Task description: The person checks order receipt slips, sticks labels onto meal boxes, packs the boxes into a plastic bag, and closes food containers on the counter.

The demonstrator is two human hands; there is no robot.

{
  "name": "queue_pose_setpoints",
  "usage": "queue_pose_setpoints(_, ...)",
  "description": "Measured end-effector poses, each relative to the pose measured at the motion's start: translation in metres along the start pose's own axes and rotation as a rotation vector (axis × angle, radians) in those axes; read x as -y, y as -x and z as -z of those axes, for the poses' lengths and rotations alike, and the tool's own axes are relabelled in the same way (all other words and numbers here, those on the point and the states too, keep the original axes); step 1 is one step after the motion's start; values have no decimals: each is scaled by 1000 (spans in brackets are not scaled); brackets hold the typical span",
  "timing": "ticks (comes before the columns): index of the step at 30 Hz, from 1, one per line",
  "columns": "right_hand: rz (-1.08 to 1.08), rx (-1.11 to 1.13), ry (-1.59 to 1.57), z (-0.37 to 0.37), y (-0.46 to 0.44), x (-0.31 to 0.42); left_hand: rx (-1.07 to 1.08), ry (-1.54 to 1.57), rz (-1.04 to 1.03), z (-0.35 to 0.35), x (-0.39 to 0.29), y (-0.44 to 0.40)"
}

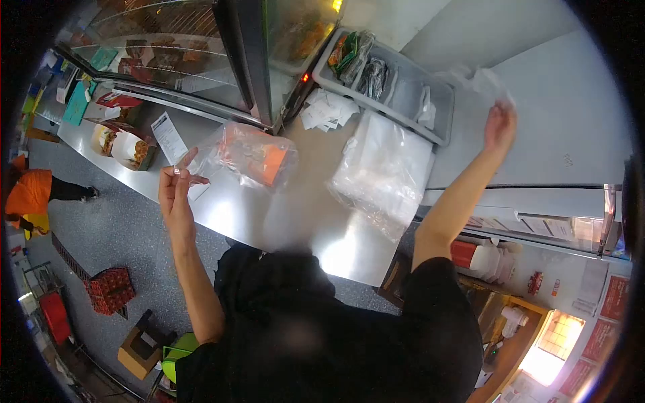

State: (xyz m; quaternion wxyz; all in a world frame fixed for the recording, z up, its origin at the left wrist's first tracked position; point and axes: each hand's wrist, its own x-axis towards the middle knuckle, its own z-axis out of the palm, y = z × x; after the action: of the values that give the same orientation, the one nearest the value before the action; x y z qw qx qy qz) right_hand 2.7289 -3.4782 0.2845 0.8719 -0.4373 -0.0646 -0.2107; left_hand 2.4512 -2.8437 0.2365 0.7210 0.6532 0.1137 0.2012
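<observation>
My left hand [177, 201] is over the counter's front edge, fingers apart, with a ring on one of them. Just beyond its fingertips lies a clear plastic bag [225, 161] with an orange box [272, 163] inside. Far out to the right, my right hand [500, 129] is raised beside the pale wall. It grips a thin, whitish plastic bag [485, 83], smeared by motion. Left of that hand sits a grey bin [440, 127] with divided sections and packets in it.
A stack of clear plastic bags [386, 164] lies on the steel counter [306, 158], near white slips [329, 109]. Open food boxes [131, 149] and a printed receipt [168, 138] are at left. A glass cabinet [242, 60] stands behind. A person in orange [30, 191] is across the floor.
</observation>
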Motion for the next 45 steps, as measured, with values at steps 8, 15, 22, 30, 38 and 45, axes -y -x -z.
queue_pose_setpoints(8, -121, -297, 1241, 127, 92, -146, 13, -42, 22, 0, -2, 12)
queue_pose_setpoints(15, 220, -390, 452, -65, 151, -59, -40, 85, 6, -1, 3, 1)
queue_pose_setpoints(22, 156, 840, 744, -279, 261, -125, 122, -41, -53, -12, -14, -44)
queue_pose_setpoints(30, -489, 1295, 725, -303, 333, -421, 148, 7, -81, -20, -11, -21)
queue_pose_setpoints(38, -346, 1483, 895, -349, 324, -374, 222, -155, -139, 18, -12, -31)
queue_pose_setpoints(45, -379, 1546, 1012, -393, 303, -223, 228, -191, -142, 148, 16, -63)
